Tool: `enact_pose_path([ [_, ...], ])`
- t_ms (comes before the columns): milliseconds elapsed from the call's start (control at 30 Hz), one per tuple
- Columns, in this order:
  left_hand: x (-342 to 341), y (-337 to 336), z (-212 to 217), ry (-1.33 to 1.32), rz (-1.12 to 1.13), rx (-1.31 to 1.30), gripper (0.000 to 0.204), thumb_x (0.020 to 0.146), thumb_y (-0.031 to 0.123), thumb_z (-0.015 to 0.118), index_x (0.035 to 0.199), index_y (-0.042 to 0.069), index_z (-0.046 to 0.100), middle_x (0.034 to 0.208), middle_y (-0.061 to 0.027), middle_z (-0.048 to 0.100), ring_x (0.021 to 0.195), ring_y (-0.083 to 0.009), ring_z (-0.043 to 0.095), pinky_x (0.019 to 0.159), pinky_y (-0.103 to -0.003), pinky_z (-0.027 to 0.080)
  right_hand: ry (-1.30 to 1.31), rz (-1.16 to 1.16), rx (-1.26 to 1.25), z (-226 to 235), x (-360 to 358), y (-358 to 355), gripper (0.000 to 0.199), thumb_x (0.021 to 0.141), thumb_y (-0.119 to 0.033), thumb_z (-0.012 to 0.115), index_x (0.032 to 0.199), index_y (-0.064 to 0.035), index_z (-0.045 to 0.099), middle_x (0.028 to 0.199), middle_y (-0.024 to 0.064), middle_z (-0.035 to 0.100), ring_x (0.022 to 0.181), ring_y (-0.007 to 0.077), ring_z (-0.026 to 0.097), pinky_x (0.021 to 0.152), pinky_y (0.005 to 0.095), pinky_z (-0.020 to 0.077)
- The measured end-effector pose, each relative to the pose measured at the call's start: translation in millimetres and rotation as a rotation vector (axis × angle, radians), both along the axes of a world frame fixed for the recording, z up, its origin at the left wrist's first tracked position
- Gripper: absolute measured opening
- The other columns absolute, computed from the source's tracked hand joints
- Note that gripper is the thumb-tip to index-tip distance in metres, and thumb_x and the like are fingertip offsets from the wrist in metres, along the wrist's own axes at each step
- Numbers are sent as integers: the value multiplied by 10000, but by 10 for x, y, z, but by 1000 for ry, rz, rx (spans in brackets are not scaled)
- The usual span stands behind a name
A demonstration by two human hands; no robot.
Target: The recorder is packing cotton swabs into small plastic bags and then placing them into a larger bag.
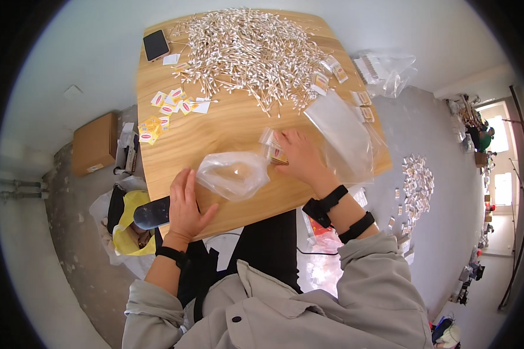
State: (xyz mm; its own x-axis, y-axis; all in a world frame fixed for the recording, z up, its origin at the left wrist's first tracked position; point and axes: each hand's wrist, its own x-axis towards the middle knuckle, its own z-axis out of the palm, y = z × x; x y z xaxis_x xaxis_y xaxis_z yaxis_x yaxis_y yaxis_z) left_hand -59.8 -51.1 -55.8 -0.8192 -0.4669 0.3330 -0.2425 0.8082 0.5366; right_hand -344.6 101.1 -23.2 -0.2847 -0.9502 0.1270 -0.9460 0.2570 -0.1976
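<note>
1. Small clear packet [278, 154] with yellow-and-white printing, mid-surface, a bit right of centre, at the fingertips of the right hand; looks like more than one stacked there, exact count can't be told
2. Progress, judged from layout: partway; filled-looking packets lie about, a group [320, 81] at the right side of the pile, a pair [362, 106] by the right edge, plus a big heap of packets [416, 180] on the floor to the right
3. Left over: large pile of loose cotton swabs [250, 52] across the far part, yellow-and-white cards [172, 102] loose at left; looks like plenty remaining
4. Right hand [300, 154]: fingers bent, thumb at the near side, closed in a light pinch on the packet as far as seen
5. Left hand [186, 212]: fingers extended, thumb spread wide, nothing seen in its grasp; at the near left edge, just beside the clear bag [251, 174]
6. That bag sits between the hands, mouth gaping, no packets seen in it
7. Farther out: large flat clear plastic bag [343, 134] right of right hand, dark-screened device [156, 45] at far left corner, all on the wooden surface [198, 136]
</note>
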Motion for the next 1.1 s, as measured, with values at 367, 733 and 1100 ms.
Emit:
enact_pose_path([
  [367, 12, -20, 17, -4, -18, -1, 868, 710, 294, 711, 1396, -1, 268, 1385, -220, 333, 1256, -397, 337, 1055, -455, 295, -240, -332, -183, -302, -138, 227, 566, 823, -237, 600, 1289, 17, 405, 1027, 194, 538, 900, 386, 561, 763, 451, 472],
  [733, 30, -30, 23, 5, -8, 14, 868, 701, 297, 723, 1385, -10, 286, 1357, -228, 347, 1239, -399, 351, 1042, -453, 308, -209, -376, -143, -196, 310, 204, 570, 793, -218, 665, 1271, -24, 421, 1040, 192, 518, 945, 356, 544, 804, 417, 455],
  [1100, -74, 118, 114, 191, 262, 425, 811, 740, 260, 734, 1363, -34, 306, 1272, -215, 409, 1105, -317, 485, 882, -374, 440, -1516, -364, -146, 756, 990, 457, 457, 867, -262, 646, 1203, 6, 489, 1008, 25, 573, 917, 85, 537, 782, 258, 466],
])
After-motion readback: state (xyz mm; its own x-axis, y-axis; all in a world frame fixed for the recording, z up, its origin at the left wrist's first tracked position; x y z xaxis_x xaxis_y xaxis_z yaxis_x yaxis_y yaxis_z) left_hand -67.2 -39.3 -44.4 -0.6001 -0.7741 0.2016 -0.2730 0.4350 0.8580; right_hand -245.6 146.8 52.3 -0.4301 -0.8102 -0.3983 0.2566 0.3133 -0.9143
